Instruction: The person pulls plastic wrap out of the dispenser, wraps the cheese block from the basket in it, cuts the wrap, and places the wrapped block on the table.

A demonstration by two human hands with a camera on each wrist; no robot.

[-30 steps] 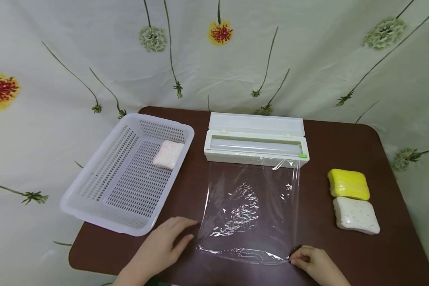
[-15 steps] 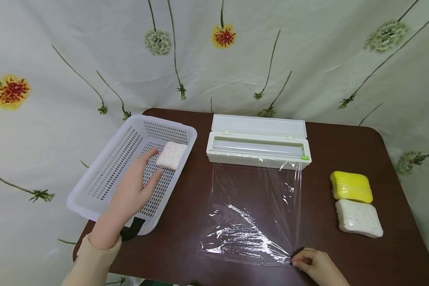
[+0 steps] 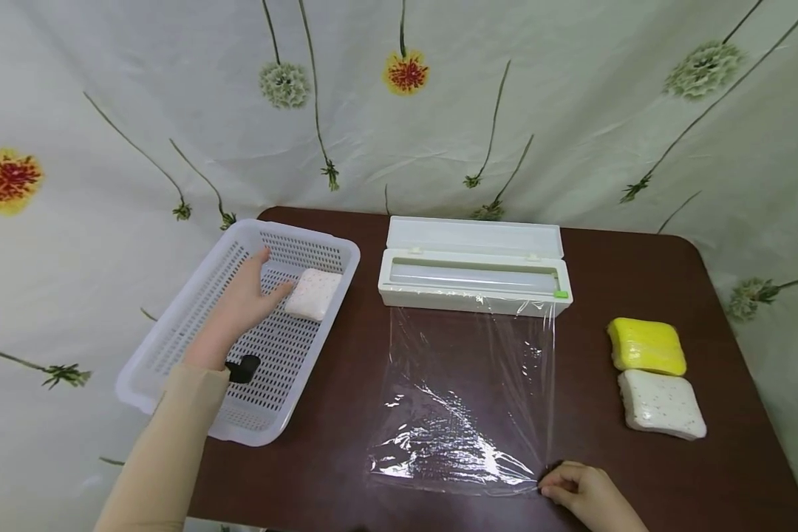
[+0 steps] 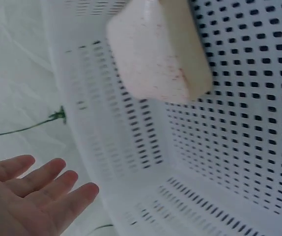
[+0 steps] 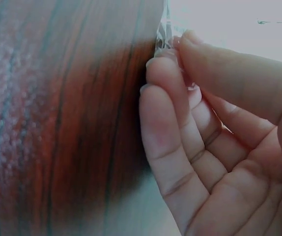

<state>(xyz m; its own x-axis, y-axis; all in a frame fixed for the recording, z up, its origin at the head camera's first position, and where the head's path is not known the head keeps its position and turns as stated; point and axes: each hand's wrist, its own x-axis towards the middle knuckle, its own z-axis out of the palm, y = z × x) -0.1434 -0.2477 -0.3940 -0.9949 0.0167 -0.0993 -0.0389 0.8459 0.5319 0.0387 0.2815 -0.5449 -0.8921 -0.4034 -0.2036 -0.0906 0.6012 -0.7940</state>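
Note:
My left hand (image 3: 242, 299) reaches over the white plastic basket (image 3: 306, 384) with thumb and fingers spread. Just right of its thumb lies a pale sponge-like block (image 3: 314, 294) with pinkish specks; the hand is apart from it. In the left wrist view the same block (image 4: 148, 54) sits against the basket wall, and the fingers hold nothing. My right hand (image 3: 588, 491) pinches the near right corner of a sheet of clear plastic wrap (image 3: 465, 414). The sheet runs out from a white wrap dispenser (image 3: 475, 299), whose lid is raised.
To the right, a yellow block (image 3: 648, 346) and a white speckled block (image 3: 663, 404) lie side by side, shiny as if wrapped. All stand on a dark brown table (image 3: 332, 473). A flowered curtain (image 3: 452, 133) hangs behind it.
My left hand has left the near left edge of the plastic wrap and moved left and up over the basket, towards the pale block. The right hand keeps its pinch on the wrap corner.

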